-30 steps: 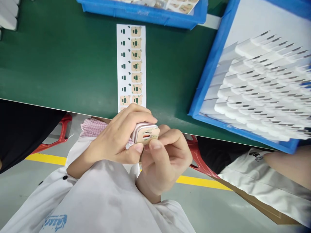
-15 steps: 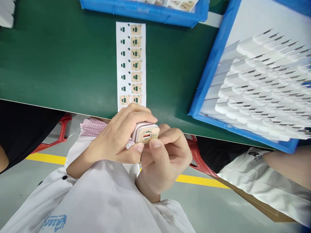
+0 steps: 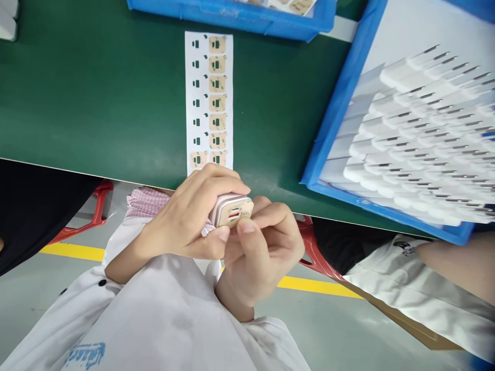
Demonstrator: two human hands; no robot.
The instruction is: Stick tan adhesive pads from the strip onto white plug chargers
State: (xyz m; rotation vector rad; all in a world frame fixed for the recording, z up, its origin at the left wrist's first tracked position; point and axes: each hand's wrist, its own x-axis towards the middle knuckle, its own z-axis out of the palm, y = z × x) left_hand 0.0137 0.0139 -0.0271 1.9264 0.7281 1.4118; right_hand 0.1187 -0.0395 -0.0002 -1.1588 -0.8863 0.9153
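My left hand [image 3: 189, 216] wraps round a small white charger [image 3: 219, 208], fingers over its top and thumb below. The charger's port face is turned towards me and bears a tan adhesive sticker [image 3: 232, 218] with green print; an orange-red port and a thin slot show through the sticker's cut-outs. With thumb and index finger closed, my right hand [image 3: 266, 242] pinches at the sticker's lower right edge. Exactly what lies between those fingertips is hidden. Beyond my hands, a white sheet of stickers [image 3: 189, 123] lies on the green table, its near end partly covered by my left hand.
A blue tray [image 3: 325, 149] at right holds rows of white chargers with metal prongs [image 3: 417, 139] upward. Another blue bin [image 3: 232, 18] with sticker sheets stands at the far edge. White pieces [image 3: 7, 20] lie far left. People sit on both sides, near red stools [image 3: 98, 206].
Both hands keep almost the same pose on the charger. The right hand has shifted very slightly, and the view has moved a little.
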